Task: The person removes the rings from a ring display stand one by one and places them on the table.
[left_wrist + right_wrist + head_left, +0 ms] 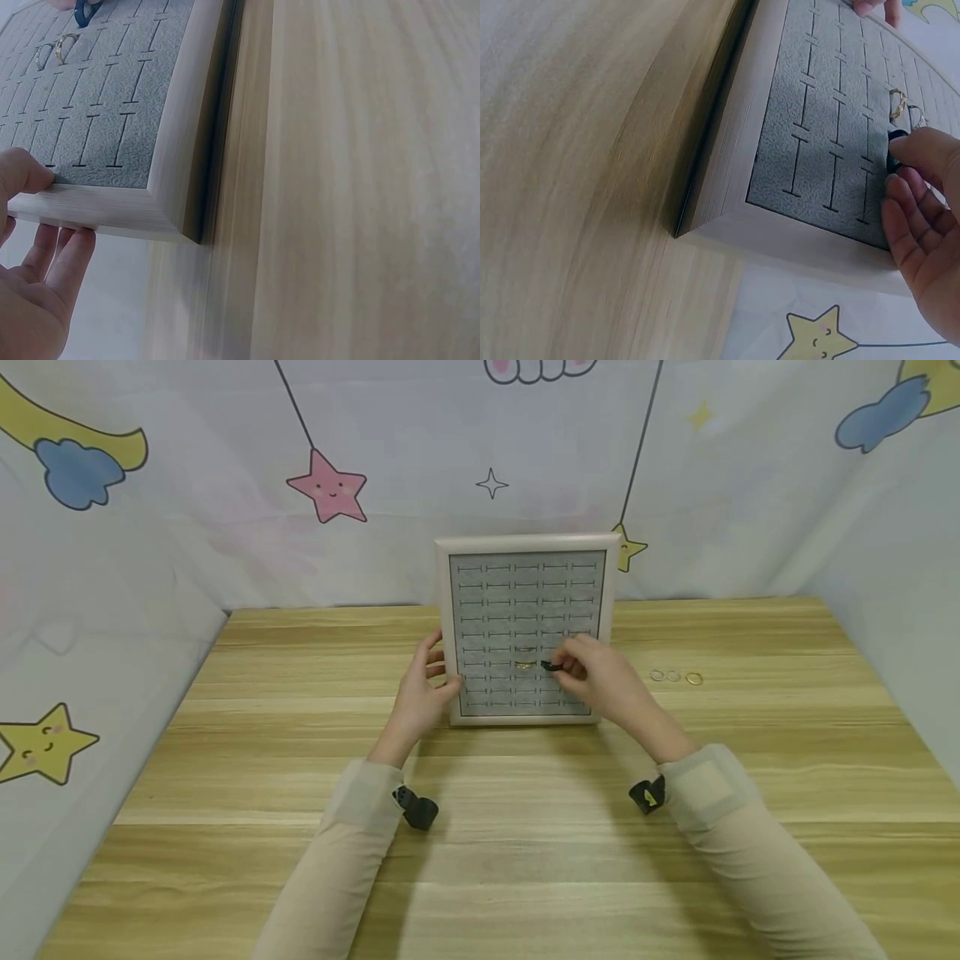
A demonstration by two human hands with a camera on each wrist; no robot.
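Observation:
A ring display board [528,543], grey slotted padding in a pale wooden frame, stands tilted up on the table. My left hand [422,693] grips its left side, thumb on the front edge and fingers behind. Between thumb and fingertips, my right hand [603,681] pinches a black ring [551,666] at a slot right of centre. Just left of it, a gold ring [66,49] and a silver ring [43,56] sit in neighbouring slots. In the right wrist view, the fingers partly cover the black ring [895,150].
On the wooden table [510,860], right of the board, lie two silver rings [665,676] and a gold ring [693,678] in a row. A white cloth [420,435] printed with stars and clouds hangs close behind the board and along the sides.

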